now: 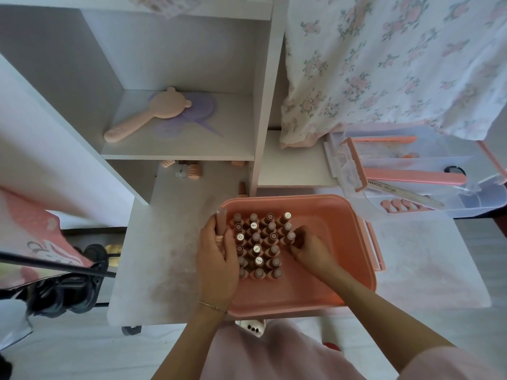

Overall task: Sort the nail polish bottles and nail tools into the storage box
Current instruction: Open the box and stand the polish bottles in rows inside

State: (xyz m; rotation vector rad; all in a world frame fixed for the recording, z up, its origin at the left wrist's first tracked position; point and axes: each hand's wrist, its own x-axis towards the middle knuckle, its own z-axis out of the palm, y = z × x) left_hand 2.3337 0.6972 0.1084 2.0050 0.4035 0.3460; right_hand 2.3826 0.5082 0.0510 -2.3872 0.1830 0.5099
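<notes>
Standing packed in the left half of the storage box (356,270): upright nail polish bottles (258,246), blocking entry there. Lying bare and passable: the box's right half.

A bear-eared brush (148,114) lies on the shelf (178,152).

**One head camera, looking steeply down**

A single wide-angle view from the person's head, facing forward and down, almost straight onto the surface (153,270). It sits close: both forearms enter from the bottom edge and the hands, left (216,259) and right (310,248), fall near the centre over the box (343,270). Straight lines bow toward the edges. The shelf (178,149) fills the upper left, floral cloth (384,64) the upper right. There is no second view to compare.
</notes>
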